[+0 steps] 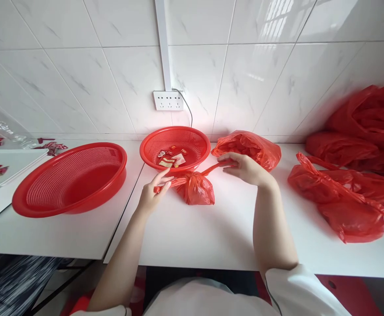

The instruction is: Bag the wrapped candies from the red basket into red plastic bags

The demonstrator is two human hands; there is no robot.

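A small red plastic bag (198, 192), gathered at its neck, rests on the white table in front of a red mesh basket (196, 142). My left hand (154, 191) is closed on the bag's left handle. The right handle stretches up to my right hand (241, 168), whose fingers are closed on its end. Several small packets (167, 163) lie inside the basket. Just behind my right hand is a crumpled red bag (251, 147).
At left stand a larger red basket (114, 193) and a white scale (4, 193) with packets on its tray. Filled red bags (353, 219) lie at right, with a red pile (369, 123) behind. A socket strip (168, 101) is on the wall.
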